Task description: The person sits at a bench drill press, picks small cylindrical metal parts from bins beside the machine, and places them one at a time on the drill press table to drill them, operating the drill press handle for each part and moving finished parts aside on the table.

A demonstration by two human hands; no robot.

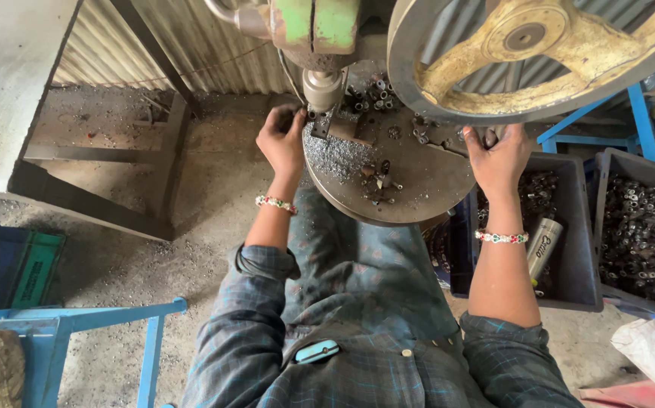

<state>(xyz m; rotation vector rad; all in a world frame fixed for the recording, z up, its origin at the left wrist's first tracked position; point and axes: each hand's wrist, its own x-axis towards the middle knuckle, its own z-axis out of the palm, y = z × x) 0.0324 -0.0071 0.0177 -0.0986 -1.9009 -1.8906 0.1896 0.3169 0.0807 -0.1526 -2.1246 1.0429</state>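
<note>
My left fingers (291,119) are bunched together and pinched at the base of the press ram (321,89), at about 12 o'clock from my chest; they seem to nip a small metal piece there, but it is too small and too hidden for me to tell what it is. The left hand (282,143) sits at the 10 o'clock edge of the round steel table (425,185), touching a heap of silvery shavings (335,155) spread just right of it. My right hand (499,159) lies at 2 o'clock, fingers curled up under the rim of the big flywheel (527,53); I cannot tell whether they grasp the rim or only rest against it. Both wrists carry beaded bracelets (502,237).

On the table, between my hands, stand small metal fittings (379,177), and more of them cluster at 12 o'clock behind the ram. The green press head (316,23) rises above the ram.

Further out, at 3 o'clock, a dark bin (569,257) holds fittings and a steel bottle (542,245), and a second bin (641,227) beside it is full of the same grey parts. At 8 o'clock stands a blue metal frame (78,317), with a green-and-blue crate (10,268) at 9 o'clock on the gritty floor. A corrugated metal wall (191,45) closes the scene at 11 o'clock.
</note>
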